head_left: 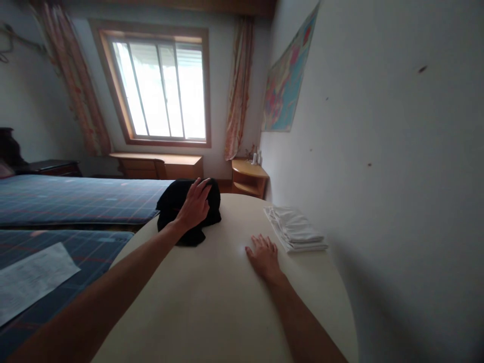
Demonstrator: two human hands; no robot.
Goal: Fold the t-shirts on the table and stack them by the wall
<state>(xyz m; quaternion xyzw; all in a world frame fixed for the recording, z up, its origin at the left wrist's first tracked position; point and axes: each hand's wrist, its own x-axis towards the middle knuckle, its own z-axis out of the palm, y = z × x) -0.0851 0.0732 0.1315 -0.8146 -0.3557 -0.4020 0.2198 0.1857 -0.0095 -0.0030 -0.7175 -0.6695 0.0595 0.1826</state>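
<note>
A bunched black garment lies at the far left edge of the round, cream-coloured table. My left hand reaches over it, fingers bent around its upper part, with dark cloth showing between thumb and forefinger. What kind of garment it is cannot be made out. Palm down on the tabletop, my right hand has its fingers spread and holds nothing. Just right of that hand, and apart from it, is a folded stack of white cloth.
A white wall runs along the table's right side. To the left are mattresses in blue plaid, one with a sheet of paper on it. Beyond the table stand a corner shelf and a low wooden desk under the window.
</note>
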